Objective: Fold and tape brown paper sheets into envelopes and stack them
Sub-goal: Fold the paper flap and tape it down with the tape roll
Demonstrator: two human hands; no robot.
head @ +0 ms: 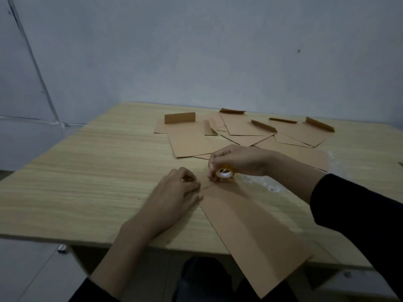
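A folded brown paper sheet (pixel 250 227) lies lengthwise on the wooden table (pixel 87 171), its near end hanging over the front edge. My right hand (pixel 239 161) grips a small roll of clear tape (pixel 224 172) at the sheet's far end. My left hand (pixel 174 192) sits with curled fingers at the sheet's far left corner and appears to pinch the tape's loose end; the strip itself is too faint to see. Several finished brown envelopes (pixel 239 131) with raised flaps lie spread at the back of the table.
Crumpled clear plastic (pixel 268 186) lies on the table to the right of the sheet. A pale wall stands behind the table. The table's left half is bare wood. My dark sleeves reach into view at the bottom and right.
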